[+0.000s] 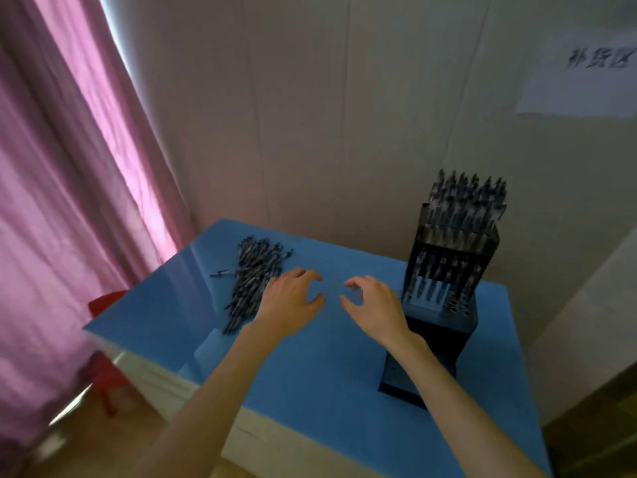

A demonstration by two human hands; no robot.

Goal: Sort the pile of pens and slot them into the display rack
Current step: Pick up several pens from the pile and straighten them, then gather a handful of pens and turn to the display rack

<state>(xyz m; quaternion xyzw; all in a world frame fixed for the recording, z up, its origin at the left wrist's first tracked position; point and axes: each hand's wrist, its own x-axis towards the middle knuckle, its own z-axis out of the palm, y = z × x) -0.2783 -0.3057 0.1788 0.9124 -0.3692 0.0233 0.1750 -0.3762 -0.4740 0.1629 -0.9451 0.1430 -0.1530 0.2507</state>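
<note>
Pens: a loose pile [253, 281] lying flat on the left part of the table, mostly pointing the same way, with one stray sticking out to the left.
Rack: black stepped display rack [444, 305] on the right side of the table, near the wall. Back rows look pretty full of upright pens; a few holes at the front right look open.
Left hand: [293, 301] over the table just right of the pile, fingers loosely curled, holding nothing. Can't tell if it touches the pens.
Right hand: [375, 305] just left of the rack, fingers also loosely curled, nothing in it.
Table: blue top [310, 381], pale sides.
Around: pink curtain [69, 188] on the left, paper sign [582, 77] on the wall, something red [103, 367] beside the table.
</note>
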